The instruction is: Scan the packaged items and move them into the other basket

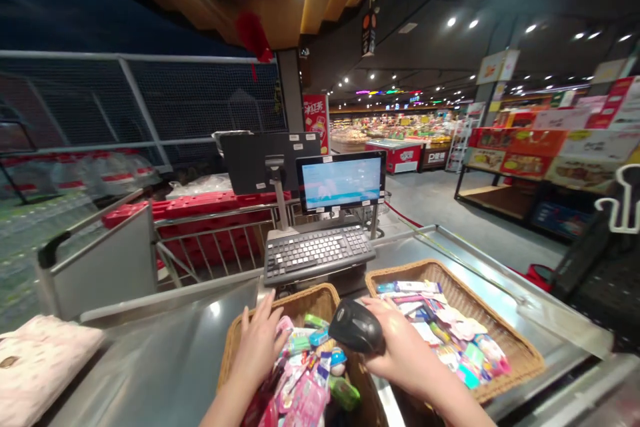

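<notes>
My right hand (403,350) is closed round a black handheld barcode scanner (356,327), held over the gap between two wicker baskets. My left hand (259,340) rests with fingers spread on the small colourful packets in the left basket (235,340). The right basket (505,320) holds several more small packets. Both baskets sit on a steel checkout counter (170,353).
Behind the baskets stand a grey keyboard (317,250), a lit touchscreen (341,181) and the back of a second monitor (260,160). A pale cloth pouch (37,360) lies at the counter's left. Metal railings and red crates are behind; shop shelves stand right.
</notes>
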Demonstrator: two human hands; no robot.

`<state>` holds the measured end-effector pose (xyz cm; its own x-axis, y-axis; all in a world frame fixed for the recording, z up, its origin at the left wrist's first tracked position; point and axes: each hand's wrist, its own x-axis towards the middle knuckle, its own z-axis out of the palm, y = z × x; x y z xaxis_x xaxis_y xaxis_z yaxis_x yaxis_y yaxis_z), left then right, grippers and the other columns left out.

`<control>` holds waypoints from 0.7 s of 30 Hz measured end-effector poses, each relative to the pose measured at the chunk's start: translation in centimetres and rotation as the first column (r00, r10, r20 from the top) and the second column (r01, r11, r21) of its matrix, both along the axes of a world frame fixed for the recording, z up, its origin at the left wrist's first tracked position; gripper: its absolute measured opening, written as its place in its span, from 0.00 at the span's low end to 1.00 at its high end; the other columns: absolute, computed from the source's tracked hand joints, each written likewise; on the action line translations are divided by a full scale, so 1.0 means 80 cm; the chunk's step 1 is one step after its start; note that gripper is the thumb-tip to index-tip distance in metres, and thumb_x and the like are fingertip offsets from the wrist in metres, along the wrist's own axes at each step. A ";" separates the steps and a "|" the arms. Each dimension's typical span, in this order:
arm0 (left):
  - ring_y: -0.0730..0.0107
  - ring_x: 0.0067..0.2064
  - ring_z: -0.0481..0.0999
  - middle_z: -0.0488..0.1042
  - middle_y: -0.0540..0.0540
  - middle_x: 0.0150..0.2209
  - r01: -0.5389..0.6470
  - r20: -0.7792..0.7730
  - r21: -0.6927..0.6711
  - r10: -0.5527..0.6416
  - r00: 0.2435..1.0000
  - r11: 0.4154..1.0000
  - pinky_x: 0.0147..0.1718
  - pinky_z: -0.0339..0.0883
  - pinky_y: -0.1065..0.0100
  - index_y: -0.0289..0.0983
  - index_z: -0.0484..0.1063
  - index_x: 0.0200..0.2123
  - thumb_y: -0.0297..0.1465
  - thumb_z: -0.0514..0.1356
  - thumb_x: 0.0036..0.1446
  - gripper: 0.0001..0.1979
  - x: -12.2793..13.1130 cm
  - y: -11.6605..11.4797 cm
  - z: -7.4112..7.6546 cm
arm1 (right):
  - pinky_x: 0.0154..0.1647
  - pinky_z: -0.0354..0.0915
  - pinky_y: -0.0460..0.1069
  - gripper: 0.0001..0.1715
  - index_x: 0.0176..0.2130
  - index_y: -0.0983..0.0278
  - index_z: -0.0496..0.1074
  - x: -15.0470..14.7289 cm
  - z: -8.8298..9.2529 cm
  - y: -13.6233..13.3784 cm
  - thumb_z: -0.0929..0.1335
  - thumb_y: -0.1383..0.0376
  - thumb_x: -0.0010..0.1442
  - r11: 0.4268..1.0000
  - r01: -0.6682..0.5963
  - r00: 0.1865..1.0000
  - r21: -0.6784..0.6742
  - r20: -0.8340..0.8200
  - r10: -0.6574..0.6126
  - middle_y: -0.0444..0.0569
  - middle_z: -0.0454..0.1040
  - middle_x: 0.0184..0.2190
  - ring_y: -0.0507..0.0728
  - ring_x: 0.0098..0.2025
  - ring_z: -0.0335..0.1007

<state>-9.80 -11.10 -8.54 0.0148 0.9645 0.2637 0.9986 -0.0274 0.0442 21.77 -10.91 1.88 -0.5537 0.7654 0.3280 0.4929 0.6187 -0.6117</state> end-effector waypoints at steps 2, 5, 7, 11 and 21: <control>0.47 0.69 0.58 0.57 0.35 0.69 0.083 0.009 0.036 -0.083 0.996 0.996 0.63 0.48 0.33 0.40 0.74 0.52 0.34 0.58 0.60 0.17 0.028 0.021 0.007 | 0.59 0.62 0.59 0.20 0.38 0.61 0.75 0.022 0.006 0.000 0.68 0.73 0.42 0.999 0.049 0.999 0.006 -0.002 -0.049 0.51 0.79 0.44 0.65 0.51 0.71; 0.47 0.69 0.58 0.57 0.34 0.69 0.217 0.010 0.082 -0.219 0.976 0.973 0.63 0.48 0.33 0.40 0.73 0.52 0.34 0.62 0.57 0.18 0.083 0.055 0.014 | 0.57 0.64 0.59 0.21 0.38 0.61 0.75 0.062 0.011 0.003 0.67 0.73 0.42 0.989 0.147 0.988 0.025 0.035 -0.148 0.51 0.78 0.42 0.65 0.50 0.72; 0.47 0.69 0.57 0.57 0.33 0.69 0.300 0.006 0.114 -0.302 0.953 0.947 0.64 0.47 0.33 0.39 0.73 0.51 0.34 0.63 0.57 0.18 0.125 0.079 0.017 | 0.60 0.63 0.60 0.24 0.41 0.61 0.75 0.094 0.011 0.005 0.67 0.73 0.42 0.979 0.199 0.978 0.048 0.056 -0.202 0.52 0.79 0.44 0.66 0.54 0.71; 0.48 0.71 0.53 0.54 0.33 0.70 0.454 -0.001 0.152 -0.459 0.889 0.878 0.65 0.45 0.35 0.40 0.72 0.50 0.35 0.63 0.58 0.17 0.210 0.127 0.017 | 0.63 0.61 0.64 0.33 0.52 0.62 0.74 0.158 0.007 0.011 0.68 0.71 0.45 0.941 0.334 0.937 0.059 0.092 -0.338 0.56 0.75 0.55 0.68 0.60 0.68; 0.50 0.72 0.48 0.51 0.37 0.71 0.630 0.009 0.001 -0.630 0.776 0.776 0.67 0.35 0.35 0.38 0.76 0.32 0.30 0.58 0.61 0.08 0.363 0.250 -0.028 | 0.70 0.44 0.72 0.29 0.51 0.61 0.75 0.274 -0.001 0.031 0.70 0.67 0.48 0.855 0.518 0.850 -0.029 0.128 -0.511 0.57 0.77 0.53 0.72 0.64 0.63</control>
